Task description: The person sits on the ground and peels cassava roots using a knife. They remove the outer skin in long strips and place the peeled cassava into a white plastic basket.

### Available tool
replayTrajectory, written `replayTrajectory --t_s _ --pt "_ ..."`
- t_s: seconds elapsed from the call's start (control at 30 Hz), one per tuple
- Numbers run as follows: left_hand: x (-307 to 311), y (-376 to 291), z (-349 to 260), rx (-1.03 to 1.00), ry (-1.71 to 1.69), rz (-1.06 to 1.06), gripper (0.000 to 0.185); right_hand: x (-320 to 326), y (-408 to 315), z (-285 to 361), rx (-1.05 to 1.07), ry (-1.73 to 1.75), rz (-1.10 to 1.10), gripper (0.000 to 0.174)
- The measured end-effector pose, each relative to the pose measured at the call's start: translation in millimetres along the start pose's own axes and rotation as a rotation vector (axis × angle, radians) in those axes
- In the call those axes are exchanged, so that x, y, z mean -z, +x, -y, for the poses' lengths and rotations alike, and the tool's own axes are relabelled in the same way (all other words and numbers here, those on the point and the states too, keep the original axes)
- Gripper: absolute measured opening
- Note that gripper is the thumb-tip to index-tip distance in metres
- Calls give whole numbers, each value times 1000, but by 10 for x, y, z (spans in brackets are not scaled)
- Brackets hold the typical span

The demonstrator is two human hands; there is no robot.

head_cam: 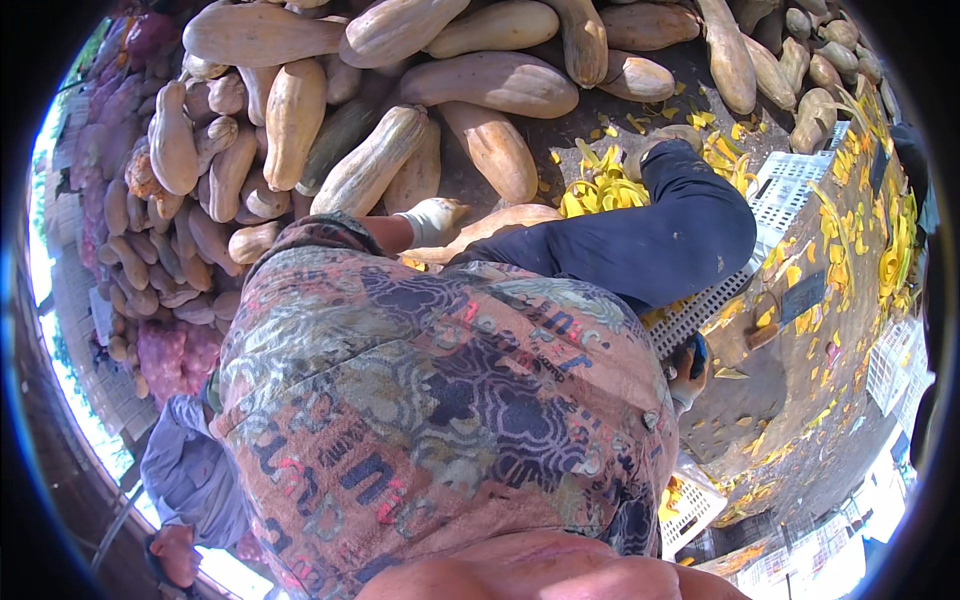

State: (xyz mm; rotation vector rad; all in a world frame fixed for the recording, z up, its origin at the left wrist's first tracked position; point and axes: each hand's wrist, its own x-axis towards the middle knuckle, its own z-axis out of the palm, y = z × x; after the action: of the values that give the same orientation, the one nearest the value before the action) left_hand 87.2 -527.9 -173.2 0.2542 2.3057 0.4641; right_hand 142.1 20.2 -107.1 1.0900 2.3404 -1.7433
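My left hand, in a pale work glove, is on the near-left part of a long tan squash lying beside my leg. Its fingers are bunched against the squash, and their tips are partly hidden. Down at my right side is my right hand, by the end of a white perforated plastic crate. Something dark blue shows at its fingers; whether it is part of a glove or a held thing is unclear. Yellow peelings are heaped near my foot, past the squash.
Many long tan squashes are piled ahead and to the left. Pink mesh sacks stand farther left, near another person. Peel scraps litter the floor at right. A second white crate stands behind my right side.
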Motion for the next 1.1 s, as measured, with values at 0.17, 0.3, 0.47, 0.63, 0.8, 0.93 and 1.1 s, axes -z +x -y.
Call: replayTrajectory --t_s 0.17,0.3,0.47,0.63,0.8,0.93,1.1 --pt "742 290 544 367 -219 -888 48 65 94 13 -124 2 -33 34" --pt "1309 928 1343 896 -182 -585 59 51 68 9 -57 -4 -44 33" --pt "1325 1283 1728 775 -136 -432 56 179 -44 -18 24 -57 36 34" --pt "1419 1515 1930 783 -193 -458 54 422 -307 -227 41 -159 4 36" --pt "1239 1504 2041 867 -256 -483 53 600 -382 -306 13 -168 -84 35" --pt "1133 1504 2143 900 -317 -557 52 535 -373 -272 -18 -159 -118 34" --pt "724 1426 2259 892 -479 -743 50 589 -74 -26 65 -157 -83 32"
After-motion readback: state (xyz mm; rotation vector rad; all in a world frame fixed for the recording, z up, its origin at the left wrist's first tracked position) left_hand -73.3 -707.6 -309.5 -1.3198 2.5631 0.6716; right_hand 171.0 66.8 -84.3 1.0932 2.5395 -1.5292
